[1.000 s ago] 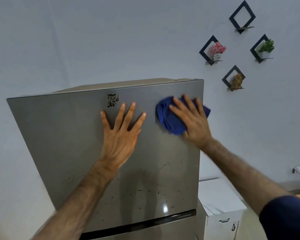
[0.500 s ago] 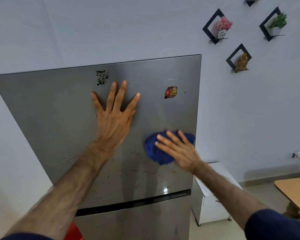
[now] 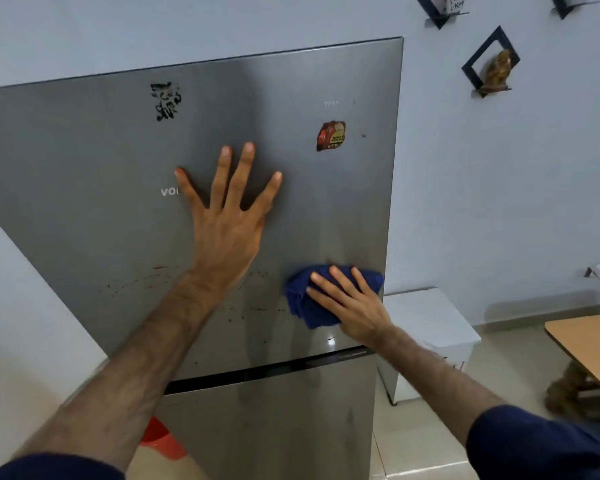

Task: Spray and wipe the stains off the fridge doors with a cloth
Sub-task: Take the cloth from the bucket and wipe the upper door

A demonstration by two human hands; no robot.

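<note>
A grey steel fridge fills the view; its upper door (image 3: 84, 188) carries dark specks and smears (image 3: 246, 311) across the lower part. My left hand (image 3: 227, 220) lies flat on the upper door with fingers spread. My right hand (image 3: 350, 303) presses a crumpled blue cloth (image 3: 305, 299) against the door's lower right, close to the right edge, fingers straight over the cloth. The lower door (image 3: 274, 420) starts below a dark gap. No spray bottle is in view.
A torn black sticker (image 3: 166, 100) and a red sticker (image 3: 330, 135) sit high on the door. A white cabinet (image 3: 430, 323) stands right of the fridge, a wooden table (image 3: 593, 351) at far right, a red object (image 3: 160, 441) on the floor at left. Wall shelves (image 3: 490, 62) hang upper right.
My right hand has dragged the cloth down the door from near the top right to the lower right. The left hand has stayed flat on the door.
</note>
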